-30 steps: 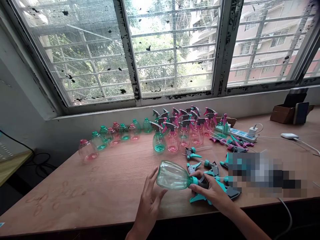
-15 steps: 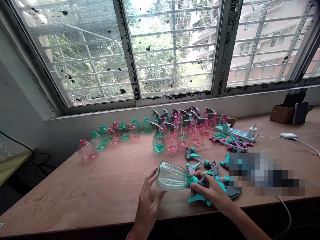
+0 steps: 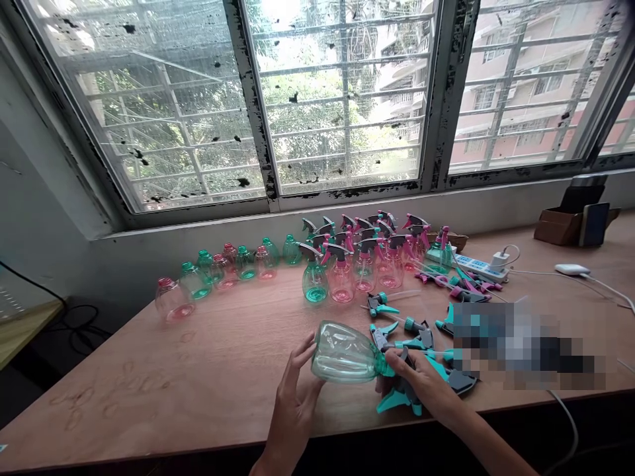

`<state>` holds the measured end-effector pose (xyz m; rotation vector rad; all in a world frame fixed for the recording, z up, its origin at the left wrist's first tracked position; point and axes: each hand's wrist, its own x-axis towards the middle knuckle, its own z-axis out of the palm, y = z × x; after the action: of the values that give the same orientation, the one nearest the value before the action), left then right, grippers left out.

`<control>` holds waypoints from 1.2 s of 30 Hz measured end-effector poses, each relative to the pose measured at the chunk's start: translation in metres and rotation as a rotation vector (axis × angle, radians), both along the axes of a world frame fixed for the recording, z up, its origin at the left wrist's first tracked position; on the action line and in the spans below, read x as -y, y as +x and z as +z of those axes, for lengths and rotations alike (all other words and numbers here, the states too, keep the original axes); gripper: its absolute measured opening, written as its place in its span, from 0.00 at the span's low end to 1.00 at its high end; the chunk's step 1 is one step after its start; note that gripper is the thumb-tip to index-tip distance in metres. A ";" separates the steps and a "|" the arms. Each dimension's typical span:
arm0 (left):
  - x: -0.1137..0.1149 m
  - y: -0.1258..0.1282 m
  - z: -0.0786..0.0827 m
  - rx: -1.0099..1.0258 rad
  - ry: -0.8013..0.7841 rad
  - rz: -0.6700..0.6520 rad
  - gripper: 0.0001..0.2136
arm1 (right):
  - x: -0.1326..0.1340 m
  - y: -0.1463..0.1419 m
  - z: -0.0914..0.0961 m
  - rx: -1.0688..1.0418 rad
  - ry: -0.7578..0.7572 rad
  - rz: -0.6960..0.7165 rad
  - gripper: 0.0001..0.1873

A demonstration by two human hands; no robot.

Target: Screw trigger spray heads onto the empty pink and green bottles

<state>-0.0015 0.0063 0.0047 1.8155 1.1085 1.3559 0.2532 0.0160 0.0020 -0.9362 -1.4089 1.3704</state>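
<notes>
A clear green spray bottle (image 3: pixel 343 354) lies on its side in the air above the table's front, its base to the left and its neck to the right. My left hand (image 3: pixel 296 390) is curled round the base, thumb partly hidden by the bottle. At the neck, my right hand (image 3: pixel 419 377) grips the grey and turquoise trigger sprayer (image 3: pixel 407 360), thumb on top and the other fingers mostly out of sight. Several loose turquoise and grey trigger sprayers (image 3: pixel 421 338) lie just behind and beside my right hand.
Open green and pink bottles (image 3: pixel 174 301) stand in a loose row at the back left. Bottles with sprayers fitted (image 3: pixel 342 281) crowd the back middle. Pink sprayers (image 3: pixel 469 289) lie near a white power strip (image 3: pixel 476 266). A brown box (image 3: pixel 558 226) sits far right, and a blurred patch covers the right front.
The bottle has turned about its long axis and dipped slightly. My right thumb has shifted over the collar, and my left thumb has closed in towards the base.
</notes>
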 end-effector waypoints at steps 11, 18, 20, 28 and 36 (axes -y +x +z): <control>0.003 0.005 0.010 0.086 -0.119 0.011 0.15 | -0.003 0.004 -0.011 0.015 0.039 -0.049 0.20; 0.003 0.002 0.008 0.127 -0.162 -0.007 0.19 | 0.000 0.004 -0.011 0.179 0.163 -0.143 0.18; 0.005 0.001 0.009 0.135 -0.196 -0.048 0.24 | 0.004 0.002 -0.012 0.303 0.294 -0.251 0.14; 0.001 -0.003 0.014 0.225 -0.330 0.034 0.28 | 0.019 -0.009 -0.011 0.487 0.825 -0.180 0.16; 0.009 -0.003 -0.003 0.048 0.068 -0.055 0.30 | 0.020 -0.007 -0.003 0.167 0.147 -0.133 0.18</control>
<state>-0.0042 -0.0024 0.0018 1.8379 0.9918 1.4131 0.2462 -0.0035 -0.0009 -1.0463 -1.5215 1.0949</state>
